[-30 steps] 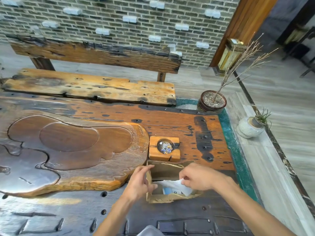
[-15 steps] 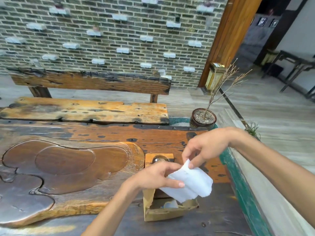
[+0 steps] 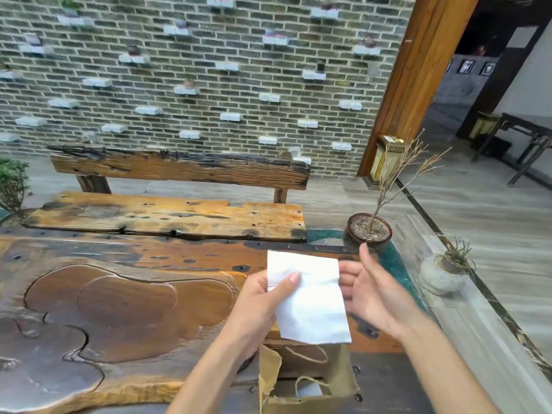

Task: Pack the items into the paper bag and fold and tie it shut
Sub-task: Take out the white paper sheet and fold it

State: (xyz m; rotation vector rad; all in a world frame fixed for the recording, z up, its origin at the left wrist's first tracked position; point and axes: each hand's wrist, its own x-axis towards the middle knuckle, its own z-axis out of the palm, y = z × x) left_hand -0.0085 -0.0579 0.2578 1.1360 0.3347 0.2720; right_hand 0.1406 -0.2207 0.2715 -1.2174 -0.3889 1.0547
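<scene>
White paper sheet (image 3: 310,300), folded flat, held up in the lower centre of the frame, directly above the open paper bag (image 3: 307,380).

Head view, the only one:
- Left hand (image 3: 260,303): pinching the sheet at its upper left edge, thumb on the near face, other fingers hidden behind. This grip alone appears to carry the sheet, which hangs slightly tilted, its lower edge just over the bag mouth.
- Right hand (image 3: 370,297): spread, palm turned toward the sheet, fingertips just at its right edge. Contact cannot be confirmed. Judgement: placed there to take or steady the right edge so the sheet can be straightened or refolded before it goes in.
- Bag stands on the dark near part of the bench (image 3: 119,318), at the bottom centre of the frame. Mouth open and uppermost, near wall creased, left corner torn. Twine handles (image 3: 307,352) lie loose across the opening. Something pale sits inside, but it is too hidden to identify.
- Holding the sheet over the mouth keeps the drop short and straight.
- Potted twig plant (image 3: 369,231) at the bench's far right corner, well clear of the work.
- Judgement: packing is in progress; folding and tying are not yet begun.
</scene>
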